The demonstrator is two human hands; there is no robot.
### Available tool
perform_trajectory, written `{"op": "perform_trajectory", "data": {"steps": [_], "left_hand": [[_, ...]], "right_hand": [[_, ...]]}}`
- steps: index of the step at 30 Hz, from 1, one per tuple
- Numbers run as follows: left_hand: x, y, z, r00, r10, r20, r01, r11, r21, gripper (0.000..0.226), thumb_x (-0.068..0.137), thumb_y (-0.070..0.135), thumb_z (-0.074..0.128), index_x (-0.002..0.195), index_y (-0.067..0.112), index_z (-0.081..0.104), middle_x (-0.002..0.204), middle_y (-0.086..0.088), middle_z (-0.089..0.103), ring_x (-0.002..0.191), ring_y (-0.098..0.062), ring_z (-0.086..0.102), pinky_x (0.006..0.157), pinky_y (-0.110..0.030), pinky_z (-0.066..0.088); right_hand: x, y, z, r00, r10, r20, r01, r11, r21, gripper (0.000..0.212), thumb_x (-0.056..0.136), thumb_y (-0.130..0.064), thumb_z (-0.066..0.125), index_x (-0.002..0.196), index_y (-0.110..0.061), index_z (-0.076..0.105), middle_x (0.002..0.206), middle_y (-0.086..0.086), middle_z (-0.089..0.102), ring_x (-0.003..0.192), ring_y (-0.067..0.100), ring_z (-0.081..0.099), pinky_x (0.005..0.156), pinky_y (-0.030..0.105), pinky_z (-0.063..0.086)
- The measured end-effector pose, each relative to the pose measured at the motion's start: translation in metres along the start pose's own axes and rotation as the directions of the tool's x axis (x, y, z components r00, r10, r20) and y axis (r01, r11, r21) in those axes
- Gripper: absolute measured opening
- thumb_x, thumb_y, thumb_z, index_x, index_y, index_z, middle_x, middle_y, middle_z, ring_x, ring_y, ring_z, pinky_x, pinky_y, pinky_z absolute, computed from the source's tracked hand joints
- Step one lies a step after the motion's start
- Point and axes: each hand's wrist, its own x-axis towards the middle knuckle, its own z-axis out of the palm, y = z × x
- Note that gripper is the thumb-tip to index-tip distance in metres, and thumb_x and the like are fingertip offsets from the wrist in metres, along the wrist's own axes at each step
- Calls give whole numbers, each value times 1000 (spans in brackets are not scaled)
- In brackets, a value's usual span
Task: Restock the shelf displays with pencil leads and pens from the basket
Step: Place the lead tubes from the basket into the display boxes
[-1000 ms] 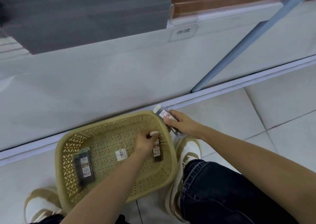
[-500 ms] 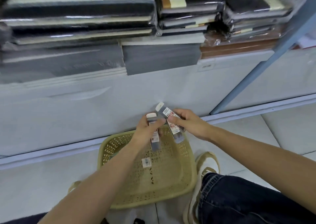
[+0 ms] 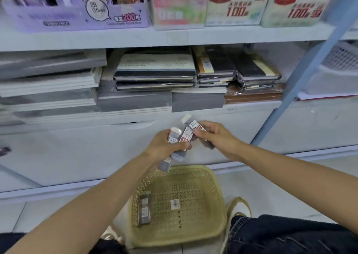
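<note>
My left hand [image 3: 164, 146] grips two dark pencil lead tubes [image 3: 185, 137] with white caps and red labels, held upright above the basket. My right hand [image 3: 215, 136] pinches another lead tube [image 3: 196, 127], tilted and crossing against the left hand's tubes. The tan woven plastic basket [image 3: 218, 197] sits on the floor below my hands. One more lead tube [image 3: 144, 208] lies in its left part, beside a small white barcode sticker [image 3: 174, 204]. Pencil lead display boxes [image 3: 234, 6] stand on the upper shelf.
A purple display box [image 3: 77, 9] stands at the upper left. Stacks of wrapped notebooks [image 3: 155, 73] fill the shelf below. A blue shelf post [image 3: 302, 75] runs diagonally at right. My knee in dark jeans [image 3: 290, 234] and a shoe [image 3: 237, 210] lie right of the basket.
Both hands rose from the basket with lead tubes and came together in front of the shelf base. The view tilted up, bringing the notebook shelf and display boxes into sight.
</note>
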Motion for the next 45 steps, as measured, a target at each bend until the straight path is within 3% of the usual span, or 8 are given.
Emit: {"op": "perform_trajectory", "data": {"steps": [12, 16, 21, 24, 31, 35, 38, 45], "left_hand": [[-30, 46, -28, 986, -11, 169, -10, 993, 119, 37, 78, 4, 78, 112, 8, 65, 98, -11, 75, 71, -13, 61, 56, -19, 43], [-27, 52, -35, 995, 84, -46, -85, 996, -34, 23, 78, -1, 75, 98, 10, 71, 77, -10, 71, 59, -8, 55, 46, -15, 37], [-25, 63, -37, 975, 124, -182, -140, 987, -78, 16, 81, 8, 75, 95, 6, 68, 59, -4, 60, 45, -5, 48, 43, -13, 36], [-24, 75, -29, 981, 131, -143, -135, 991, -19, 16, 82, 11, 75, 96, 7, 68, 59, -5, 59, 45, -6, 45, 43, -13, 35], [-21, 109, 8, 956, 240, -169, -264, 954, -144, 14, 81, 13, 76, 94, 11, 71, 73, 0, 70, 59, -6, 55, 51, -15, 43], [-21, 146, 31, 924, 375, -71, -375, 927, 4, 8, 83, 10, 74, 87, 18, 72, 74, 2, 74, 61, -5, 61, 60, -16, 51], [-20, 177, 49, 902, 429, 47, -432, 898, 86, 10, 82, 9, 75, 90, 9, 70, 80, -5, 76, 76, -14, 70, 76, -24, 55], [-11, 238, 86, 904, 400, 152, -412, 909, 58, 17, 91, 14, 64, 108, 14, 62, 91, -12, 75, 65, -8, 60, 57, -21, 46]], "right_hand": [[-14, -41, 2, 999, -4, -42, -2, 991, -134, 23, 86, -26, 72, 92, -4, 69, 56, -4, 42, 48, 7, 31, 43, 17, 24], [-18, -50, -7, 997, -17, -82, 5, 989, -145, 17, 88, -29, 70, 86, -12, 71, 56, -1, 52, 48, 8, 37, 42, 15, 28], [-24, -63, -9, 979, 47, 197, -2, 975, -221, 9, 90, -31, 67, 89, -25, 73, 63, -3, 61, 47, 7, 37, 43, 17, 27], [-21, -76, -9, 990, -35, 136, 62, 978, -201, 19, 89, -30, 68, 106, -23, 69, 65, -8, 63, 49, 7, 37, 43, 17, 26], [-24, -107, -22, 982, -180, -51, 167, 968, -187, 22, 86, -31, 69, 107, -24, 69, 76, 0, 69, 51, 5, 48, 44, 15, 34], [-32, -138, -43, 926, -306, -218, 257, 939, -227, 25, 78, -44, 68, 101, -35, 67, 94, -12, 73, 88, 8, 70, 68, 19, 54], [-37, -163, -65, 899, -351, -263, 297, 928, -224, 13, 81, -30, 75, 94, -30, 74, 90, -2, 75, 83, 11, 70, 72, 25, 58], [-58, -217, -123, 854, -419, -310, 341, 899, -276, 12, 80, -19, 76, 92, -19, 73, 78, 0, 74, 65, 9, 67, 56, 17, 50]]}}
